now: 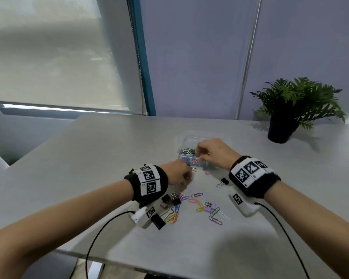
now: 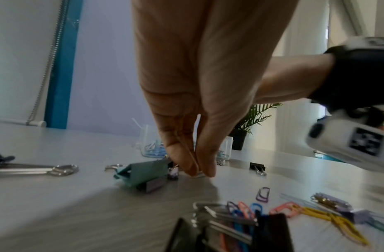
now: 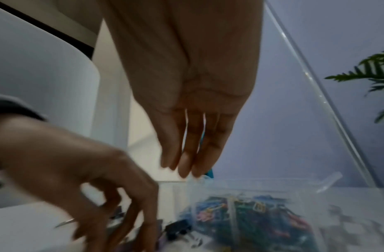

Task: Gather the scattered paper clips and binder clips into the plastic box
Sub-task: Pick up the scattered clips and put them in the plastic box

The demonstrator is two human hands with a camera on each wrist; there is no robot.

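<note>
A clear plastic box (image 1: pixel 189 138) with coloured clips inside stands mid-table. My right hand (image 1: pixel 199 156) hangs over it, fingers straight and pointing down (image 3: pixel 182 168), with nothing visible between them. Just in front of the box, my left hand (image 1: pixel 187 174) reaches down to the table, where its fingertips (image 2: pixel 193 170) pinch a small pale clip. A teal binder clip (image 2: pixel 143 172) lies right beside that hand. Nearer to me lie several scattered paper clips (image 1: pixel 199 204) and binder clips (image 1: pixel 169 198). A black binder clip (image 1: pixel 224 181) lies apart, below my right wrist.
A potted fern (image 1: pixel 284 125) stands at the back right of the grey table (image 1: pixel 109 148). The table's front edge (image 1: pixel 109 258) runs close below my forearms. Black cables (image 1: pixel 101 228) trail from both wrist cameras. Behind are a window blind and a lavender wall.
</note>
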